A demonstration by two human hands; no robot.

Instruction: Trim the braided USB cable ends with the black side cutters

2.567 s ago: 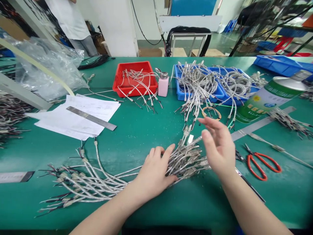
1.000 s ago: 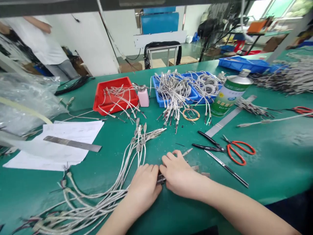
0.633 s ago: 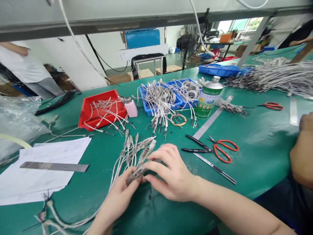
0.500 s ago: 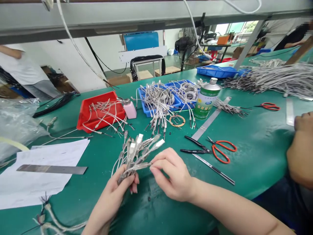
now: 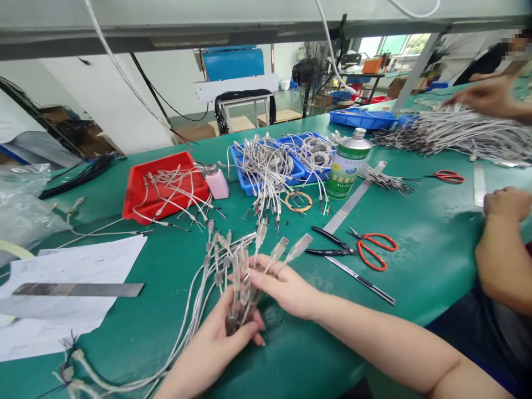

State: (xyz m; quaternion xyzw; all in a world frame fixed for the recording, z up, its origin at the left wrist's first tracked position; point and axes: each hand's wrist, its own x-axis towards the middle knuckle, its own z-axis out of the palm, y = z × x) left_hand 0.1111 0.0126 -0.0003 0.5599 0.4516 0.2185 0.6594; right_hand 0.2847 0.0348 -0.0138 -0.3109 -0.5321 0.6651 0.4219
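Note:
A bundle of grey cables with clear USB-type plugs point(image 5: 243, 263) stands up from my left hand point(image 5: 226, 335), whose fingers are wrapped round it. My right hand point(image 5: 286, 285) is closed on plugs at the right side of the same bundle, its fingertips partly hidden among them. Several plugs fan out to the upper right above my right hand. The grey cables point(image 5: 191, 316) trail down to the lower left over the green table point(image 5: 307, 354).
Behind are a red tray point(image 5: 166, 188), a pink bottle point(image 5: 216, 182), blue trays point(image 5: 249, 183) of cables and a green can point(image 5: 349, 166). Black nippers point(image 5: 332, 244), red-handled scissors point(image 5: 374, 249) and a knife point(image 5: 361, 280) lie right. A co-worker's arm point(image 5: 505, 249) rests far right.
My right hand has moved left and in against the bundle. My left hand has shifted right, and the plugs are spread differently. Another person's hand has appeared over the cable pile.

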